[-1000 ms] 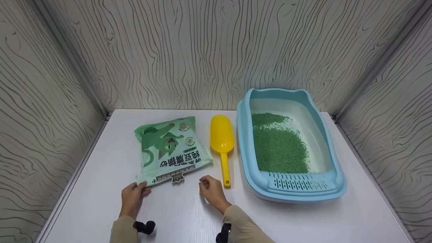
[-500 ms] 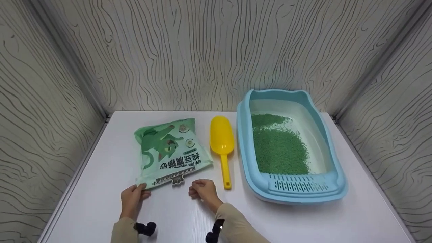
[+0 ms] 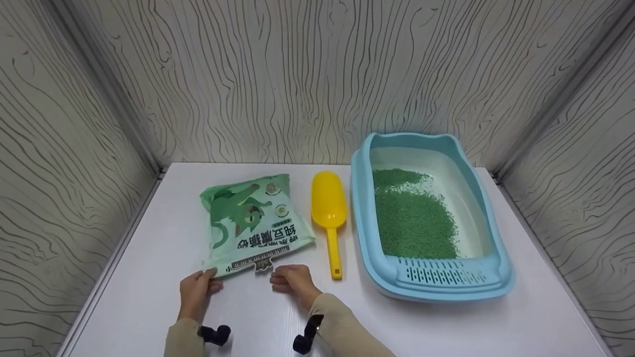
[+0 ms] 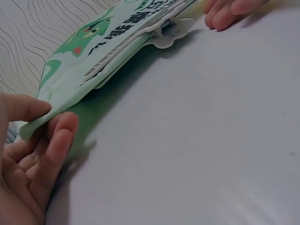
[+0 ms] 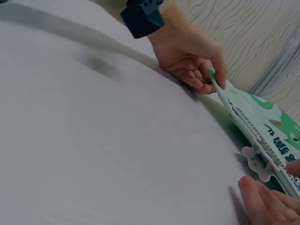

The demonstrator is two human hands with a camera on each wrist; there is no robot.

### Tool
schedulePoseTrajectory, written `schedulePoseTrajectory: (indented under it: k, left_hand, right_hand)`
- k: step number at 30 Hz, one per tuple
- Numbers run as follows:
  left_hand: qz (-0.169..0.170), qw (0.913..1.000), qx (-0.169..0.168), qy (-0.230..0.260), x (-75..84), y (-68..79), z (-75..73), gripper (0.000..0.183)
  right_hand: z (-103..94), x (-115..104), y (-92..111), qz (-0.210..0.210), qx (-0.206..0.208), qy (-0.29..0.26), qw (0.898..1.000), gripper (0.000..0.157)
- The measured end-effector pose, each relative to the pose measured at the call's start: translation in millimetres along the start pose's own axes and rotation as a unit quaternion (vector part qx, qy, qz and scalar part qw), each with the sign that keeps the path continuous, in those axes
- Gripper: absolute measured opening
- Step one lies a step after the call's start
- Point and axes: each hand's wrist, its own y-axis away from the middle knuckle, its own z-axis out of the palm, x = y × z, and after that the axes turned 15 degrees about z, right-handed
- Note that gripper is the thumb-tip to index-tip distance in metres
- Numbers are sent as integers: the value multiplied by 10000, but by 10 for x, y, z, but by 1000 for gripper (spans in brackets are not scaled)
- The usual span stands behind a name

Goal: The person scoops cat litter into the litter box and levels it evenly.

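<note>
A pale green bag of cat litter [image 3: 253, 218] with a cat drawing lies on the table, its near edge closed by a bag clip [image 3: 263, 264] with a bear-shaped handle. My left hand [image 3: 196, 292] pinches the bag's near left corner between thumb and fingers; the left wrist view shows this corner raised off the table. Just right of the clip handle is my right hand [image 3: 293, 282], fingers loosely bent and nothing in them. In the right wrist view its fingers [image 5: 262, 199] and thumb are apart, close to the clipped edge.
A yellow scoop [image 3: 329, 201] lies right of the bag, handle toward me. Beyond it stands a blue litter box [image 3: 364, 238] with green litter [image 3: 416, 223] inside. Patterned panels [image 3: 297, 84] enclose the white table [image 3: 421, 327] at the back and sides.
My right hand has moved left, from near the scoop's handle to beside the clip. My left hand keeps its pinch on the bag's corner.
</note>
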Motion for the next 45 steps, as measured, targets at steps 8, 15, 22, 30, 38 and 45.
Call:
schedulePoseTrajectory:
  k: [8, 15, 22, 30, 38, 45]
  left_hand:
    - [62, 9996, 160, 212, -16, -18, 23, 32]
    - [47, 9997, 148, 189, -16, -26, 18, 31]
    - [72, 9998, 3, 173, -6, -36, 6, 40]
    - [101, 9999, -15, 120, -24, -49, -8, 56]
    - [119, 9999, 24, 79, -5, -55, 8, 38]
    - [81, 10000, 19, -25, 5, -50, 6, 28]
  right_hand:
    - [83, -2, -62, 488, -182, -740, 9959, 40]
    - [105, -10, -141, 685, -263, -687, 9949, 40]
    - [118, -66, -183, 840, -310, -495, 9948, 35]
    - [110, -59, -206, 781, -474, -442, 9948, 31]
    - [103, -77, -208, 801, -497, -480, 9944, 27]
    - [108, -72, -204, 793, -468, -537, 9943, 24]
